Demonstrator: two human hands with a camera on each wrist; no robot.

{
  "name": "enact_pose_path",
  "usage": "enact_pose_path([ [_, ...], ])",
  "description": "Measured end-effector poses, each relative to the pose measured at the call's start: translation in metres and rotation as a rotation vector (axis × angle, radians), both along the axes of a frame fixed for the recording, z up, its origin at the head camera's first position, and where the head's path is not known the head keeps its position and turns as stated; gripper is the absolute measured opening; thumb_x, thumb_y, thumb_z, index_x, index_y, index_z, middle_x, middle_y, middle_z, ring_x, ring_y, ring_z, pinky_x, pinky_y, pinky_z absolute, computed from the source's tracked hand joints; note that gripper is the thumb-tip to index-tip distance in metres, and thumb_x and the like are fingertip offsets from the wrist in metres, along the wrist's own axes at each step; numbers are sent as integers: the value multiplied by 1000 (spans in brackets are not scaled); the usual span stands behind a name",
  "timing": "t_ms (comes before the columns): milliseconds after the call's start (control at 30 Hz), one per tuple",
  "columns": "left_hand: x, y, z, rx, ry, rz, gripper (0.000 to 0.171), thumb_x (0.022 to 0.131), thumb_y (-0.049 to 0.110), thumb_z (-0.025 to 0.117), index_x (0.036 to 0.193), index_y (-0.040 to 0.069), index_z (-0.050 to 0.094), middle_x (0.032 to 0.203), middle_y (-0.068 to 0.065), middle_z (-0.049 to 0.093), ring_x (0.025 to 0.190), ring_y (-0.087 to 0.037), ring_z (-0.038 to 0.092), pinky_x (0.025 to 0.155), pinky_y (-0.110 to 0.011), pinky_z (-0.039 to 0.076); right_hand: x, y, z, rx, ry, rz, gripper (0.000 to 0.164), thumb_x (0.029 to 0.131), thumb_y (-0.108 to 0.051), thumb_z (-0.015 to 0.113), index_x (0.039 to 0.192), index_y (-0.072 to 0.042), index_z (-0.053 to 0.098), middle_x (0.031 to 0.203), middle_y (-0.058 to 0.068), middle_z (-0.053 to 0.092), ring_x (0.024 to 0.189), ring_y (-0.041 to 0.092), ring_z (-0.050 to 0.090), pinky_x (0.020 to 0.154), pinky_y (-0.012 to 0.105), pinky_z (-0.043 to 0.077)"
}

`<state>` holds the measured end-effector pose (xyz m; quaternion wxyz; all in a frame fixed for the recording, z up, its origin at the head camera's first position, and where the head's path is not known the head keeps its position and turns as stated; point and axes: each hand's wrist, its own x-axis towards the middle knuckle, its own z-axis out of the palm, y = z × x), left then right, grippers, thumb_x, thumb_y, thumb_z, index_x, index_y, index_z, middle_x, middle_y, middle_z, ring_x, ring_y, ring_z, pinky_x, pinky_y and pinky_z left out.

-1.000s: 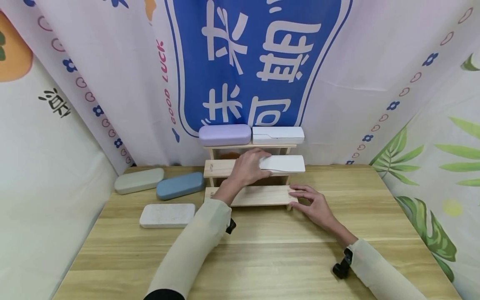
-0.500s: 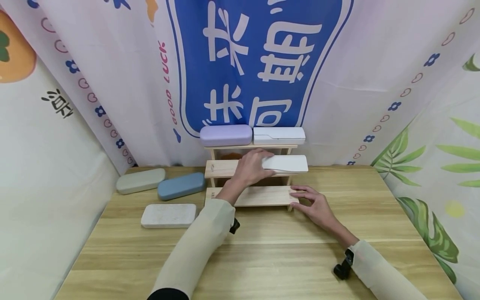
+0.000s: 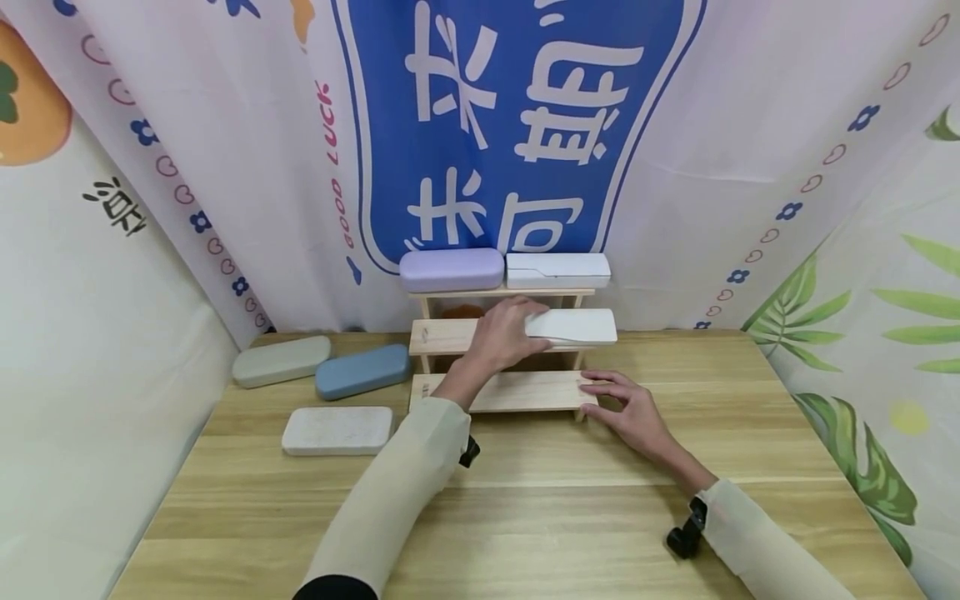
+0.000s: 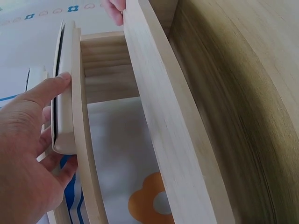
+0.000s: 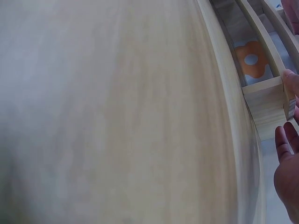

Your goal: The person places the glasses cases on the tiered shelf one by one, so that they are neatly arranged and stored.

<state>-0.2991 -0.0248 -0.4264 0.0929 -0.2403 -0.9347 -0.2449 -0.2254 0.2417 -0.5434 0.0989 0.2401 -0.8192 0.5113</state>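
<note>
A three-tier wooden stand stands at the back of the table. My left hand grips the left end of a white glasses case on the middle tier's right part. In the left wrist view, the thumb lies on one side of that case and the fingers on the other, and a narrow dark gap runs along its lid. My right hand holds the right end of the bottom tier, thumb at its front edge. A purple glasses case and another white case sit side by side on the top tier.
Left of the stand on the table lie a grey-green case, a blue case and a speckled white case. A printed curtain hangs right behind the stand.
The left hand and the white case have shifted very slightly to the right since a second ago, along with a small shift of the whole view. The right hand keeps its hold.
</note>
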Motion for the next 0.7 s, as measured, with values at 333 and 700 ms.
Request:
enact_pose_path([
  [333,7,-5,3,-27,70,-16,63,85,45,89,140,21,71,144,0,67,134,-22,61,103,-41,56,0,1,-3,-14,16,-9,34,85,2,86,118,-3,79,138,17,68,134,39,58,111,11,39],
  [700,26,-17,9,-16,159,-72,64,84,43,91,140,18,71,143,-3,68,134,-24,61,98,-42,59,12,-9,18,-25,2,-1,31,86,7,82,117,8,76,137,28,66,133,47,55,111,12,40],
])
